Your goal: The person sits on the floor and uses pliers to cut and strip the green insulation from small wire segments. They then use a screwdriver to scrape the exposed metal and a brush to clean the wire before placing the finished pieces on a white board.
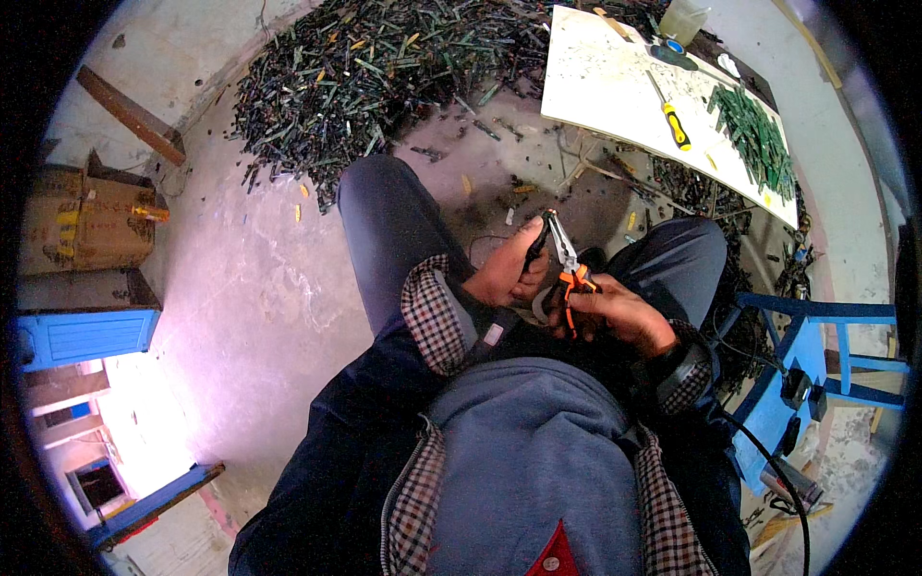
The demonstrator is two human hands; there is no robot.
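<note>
Above my lap, my right hand [619, 306] grips long-nose pliers [565, 252] with orange-and-black handles. Their metal jaws point up and away from me, against the tip of a small dark piece [536, 248]. That piece is pinched in my left hand [513, 270], thumb uppermost; its shape is mostly hidden by the fingers. Whether the jaws are closed on it is too small to tell. Both hands are close together between my bent knees.
A large heap of dark and green strips [403, 79] covers the floor ahead. On a white board [605, 86] at right lie a yellow-and-black screwdriver [676, 126] and a green strip pile [756, 140]. A blue stool [778, 367] with a cable stands at right, a cardboard box [108, 216] at left.
</note>
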